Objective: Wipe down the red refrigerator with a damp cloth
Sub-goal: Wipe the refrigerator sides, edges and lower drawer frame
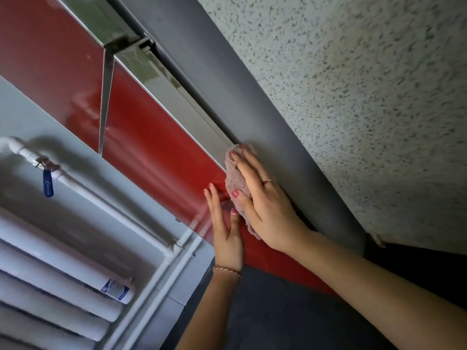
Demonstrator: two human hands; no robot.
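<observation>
The head camera is tilted hard, so the red refrigerator (156,137) runs as a diagonal band across the frame, its glossy red door fronts toward the lower left and its dark grey side panel (255,102) toward the upper right, next to a speckled textured wall (353,97). The right hand (262,198) lies flat over a pinkish terry cloth (233,180), fingers straight and spread, pressing it onto the corner where the lower door's pale edge trim (177,89) meets the grey side; the cloth wraps over that corner, so it touches both the red front and the side at once, which looks like a way to clean the seam in one pass. A ring shows on one finger. The left hand (225,223) rests with relaxed, straight fingers on the red front just beside the cloth, holding nothing; it seems to be there to brace the body or steady the door against the push of the wiping hand. A thin bracelet sits on its wrist. Further up the refrigerator from the hands, a metallic gap (107,89) separates the upper door from the lower one. On the far side of the red front from the cloth stand a white radiator (50,274) and a white pipe (106,198) with a blue-handled valve (48,183) against a pale wall. Whether the cloth is damp cannot be told from here.
</observation>
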